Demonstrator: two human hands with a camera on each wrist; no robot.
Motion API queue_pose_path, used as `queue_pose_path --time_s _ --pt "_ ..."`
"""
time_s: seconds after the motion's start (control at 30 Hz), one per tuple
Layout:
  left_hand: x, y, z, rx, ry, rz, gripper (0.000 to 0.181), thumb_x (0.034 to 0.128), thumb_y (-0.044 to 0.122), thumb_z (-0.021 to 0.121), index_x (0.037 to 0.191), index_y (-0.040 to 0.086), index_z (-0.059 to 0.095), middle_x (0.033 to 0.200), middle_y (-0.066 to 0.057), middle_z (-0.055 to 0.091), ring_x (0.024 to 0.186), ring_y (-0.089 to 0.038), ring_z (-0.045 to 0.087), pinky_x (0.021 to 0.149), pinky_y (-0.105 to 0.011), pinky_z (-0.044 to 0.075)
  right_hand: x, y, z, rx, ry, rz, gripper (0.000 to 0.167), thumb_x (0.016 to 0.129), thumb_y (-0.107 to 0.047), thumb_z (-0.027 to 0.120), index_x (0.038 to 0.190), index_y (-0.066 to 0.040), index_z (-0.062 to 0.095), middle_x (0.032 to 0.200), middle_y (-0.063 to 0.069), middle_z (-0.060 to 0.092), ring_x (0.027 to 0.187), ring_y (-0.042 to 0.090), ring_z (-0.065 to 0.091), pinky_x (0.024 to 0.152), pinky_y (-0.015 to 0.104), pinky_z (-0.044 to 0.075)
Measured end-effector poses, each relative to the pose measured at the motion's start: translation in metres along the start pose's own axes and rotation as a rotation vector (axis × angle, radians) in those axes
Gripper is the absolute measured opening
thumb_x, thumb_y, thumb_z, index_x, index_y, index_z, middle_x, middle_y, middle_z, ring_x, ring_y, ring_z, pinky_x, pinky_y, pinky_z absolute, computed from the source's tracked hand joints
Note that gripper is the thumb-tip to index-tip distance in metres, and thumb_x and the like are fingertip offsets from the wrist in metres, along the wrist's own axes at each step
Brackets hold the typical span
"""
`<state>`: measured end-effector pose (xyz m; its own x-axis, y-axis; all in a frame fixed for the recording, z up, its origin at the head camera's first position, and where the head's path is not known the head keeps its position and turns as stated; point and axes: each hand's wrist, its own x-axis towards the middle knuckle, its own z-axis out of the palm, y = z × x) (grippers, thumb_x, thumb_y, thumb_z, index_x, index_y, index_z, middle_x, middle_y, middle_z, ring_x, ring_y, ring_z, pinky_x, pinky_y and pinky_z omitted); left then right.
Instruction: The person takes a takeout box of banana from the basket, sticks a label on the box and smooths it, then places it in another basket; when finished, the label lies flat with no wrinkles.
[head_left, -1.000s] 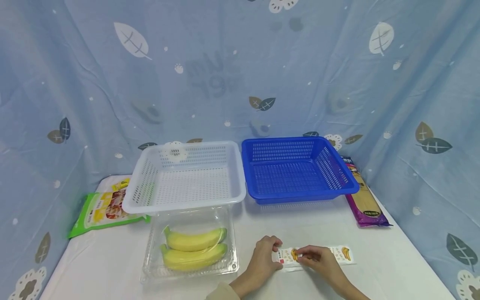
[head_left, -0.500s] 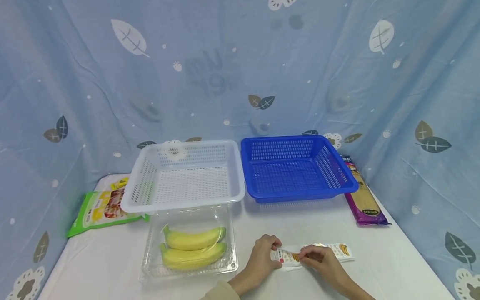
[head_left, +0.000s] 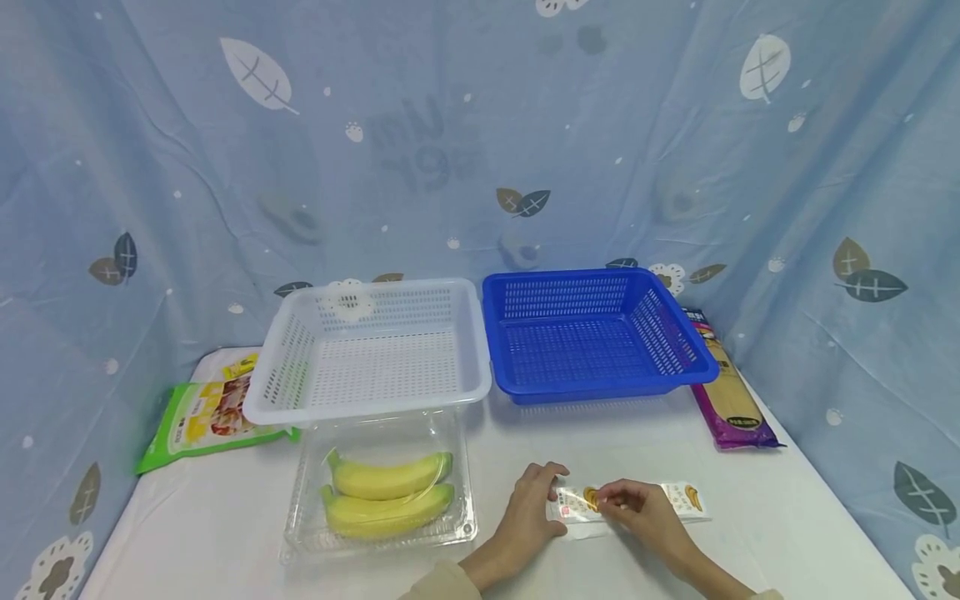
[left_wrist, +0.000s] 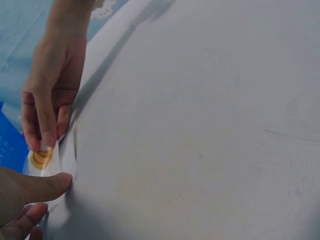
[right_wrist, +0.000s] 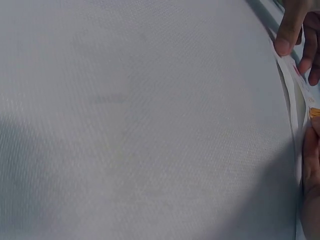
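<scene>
A long, flat white strip printed with bananas (head_left: pixel 684 498) lies on the table in front of me; whether it is a label or a bag cannot be told. My left hand (head_left: pixel 523 510) holds its left end, thumb at the near edge and fingers at the far edge. Near its middle, my right hand (head_left: pixel 643 518) pinches the strip's top layer beside a banana picture (left_wrist: pixel 41 159). In the right wrist view two thin layers (right_wrist: pixel 295 92) stand apart along the near edge. My right fingertips partly cover the printing.
Two bananas (head_left: pixel 390 510) lie in a clear plastic box (head_left: pixel 471 500) on the left. Behind stand a white basket (head_left: pixel 480 392) and a blue basket (head_left: pixel 600 393). A green food bag (head_left: pixel 202 421) lies far left, a purple noodle packet (head_left: pixel 731 400) far right.
Both hands have shifted slightly away from me, along with the strip's near part. My left thumb now sits at the strip's near corner. My right hand keeps its pinch near the middle.
</scene>
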<state>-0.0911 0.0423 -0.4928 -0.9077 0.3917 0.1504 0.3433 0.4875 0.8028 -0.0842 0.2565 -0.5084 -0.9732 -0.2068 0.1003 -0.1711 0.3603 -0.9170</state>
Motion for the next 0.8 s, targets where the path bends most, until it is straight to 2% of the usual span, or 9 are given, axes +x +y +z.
queue_pose_path --time_s 0.17,0.27,0.43,0.53,0.6,0.67,0.73,0.8 --pt "0.002 -0.001 0.001 -0.015 0.034 0.015 0.062 0.0622 -0.006 0.082 0.117 0.005 0.055 0.101 -0.006 0.057 0.089 -0.016 0.057 0.079 -0.027 0.045 0.0 0.001 -0.002 0.025 -0.024 0.014 0.013 0.085 0.003 0.068 0.094 0.011 0.066 0.083 0.009 0.069 0.073 0.002 0.059 0.063 0.019 0.05" --pt "0.003 -0.002 0.002 0.011 0.043 0.02 0.059 0.0643 -0.007 0.081 0.116 0.004 0.054 0.1 -0.006 0.058 0.09 -0.017 0.058 0.08 -0.028 0.045 0.0 0.002 -0.003 0.039 -0.036 0.016 0.011 0.085 0.002 0.068 0.093 0.009 0.066 0.085 0.004 0.069 0.075 0.002 0.06 0.065 0.019 0.05" --pt "0.004 -0.002 0.002 0.062 0.031 0.008 0.058 0.0654 -0.005 0.082 0.115 0.004 0.053 0.097 -0.004 0.057 0.087 -0.014 0.057 0.077 -0.027 0.047 -0.001 0.005 -0.006 0.1 -0.082 -0.074 0.006 0.084 0.005 0.066 0.09 0.008 0.065 0.091 -0.003 0.069 0.086 0.001 0.061 0.075 0.017 0.05" --pt "0.005 -0.002 0.001 0.08 0.03 0.008 0.057 0.0655 -0.003 0.083 0.113 0.004 0.053 0.095 -0.003 0.057 0.085 -0.014 0.057 0.076 -0.026 0.048 -0.002 0.006 -0.009 0.143 -0.12 -0.07 0.007 0.085 0.005 0.065 0.091 0.008 0.065 0.093 -0.006 0.069 0.091 0.0 0.061 0.079 0.016 0.049" --pt "0.006 -0.001 0.0 0.087 0.03 0.012 0.056 0.0651 -0.003 0.083 0.112 0.004 0.053 0.094 -0.003 0.057 0.084 -0.013 0.057 0.076 -0.026 0.048 -0.002 0.005 -0.012 0.193 -0.137 0.013 0.01 0.087 0.003 0.065 0.094 0.009 0.065 0.094 -0.008 0.069 0.093 0.001 0.061 0.081 0.016 0.049" --pt "0.006 0.0 -0.001 0.095 0.027 0.013 0.056 0.0647 -0.002 0.083 0.112 0.004 0.053 0.093 -0.003 0.057 0.083 -0.012 0.056 0.075 -0.025 0.048 -0.002 0.002 -0.016 0.259 -0.132 0.138 0.013 0.089 -0.001 0.065 0.098 0.008 0.065 0.095 -0.008 0.069 0.092 0.002 0.062 0.081 0.018 0.05" --pt "0.006 0.001 -0.001 0.094 0.016 0.011 0.056 0.0646 -0.002 0.083 0.112 0.004 0.053 0.093 -0.002 0.057 0.083 -0.012 0.056 0.075 -0.025 0.048 -0.001 0.0 -0.019 0.34 -0.101 0.278 0.016 0.09 -0.004 0.065 0.102 0.005 0.066 0.097 -0.007 0.069 0.092 0.005 0.064 0.082 0.021 0.051" --pt "0.005 0.002 -0.002 0.087 0.0 -0.004 0.056 0.065 -0.001 0.083 0.112 0.005 0.053 0.094 -0.001 0.056 0.083 -0.011 0.054 0.075 -0.025 0.047 0.001 -0.003 -0.02 0.391 -0.037 0.4 0.017 0.089 -0.006 0.066 0.105 0.001 0.067 0.097 -0.004 0.069 0.089 0.007 0.065 0.081 0.023 0.052"
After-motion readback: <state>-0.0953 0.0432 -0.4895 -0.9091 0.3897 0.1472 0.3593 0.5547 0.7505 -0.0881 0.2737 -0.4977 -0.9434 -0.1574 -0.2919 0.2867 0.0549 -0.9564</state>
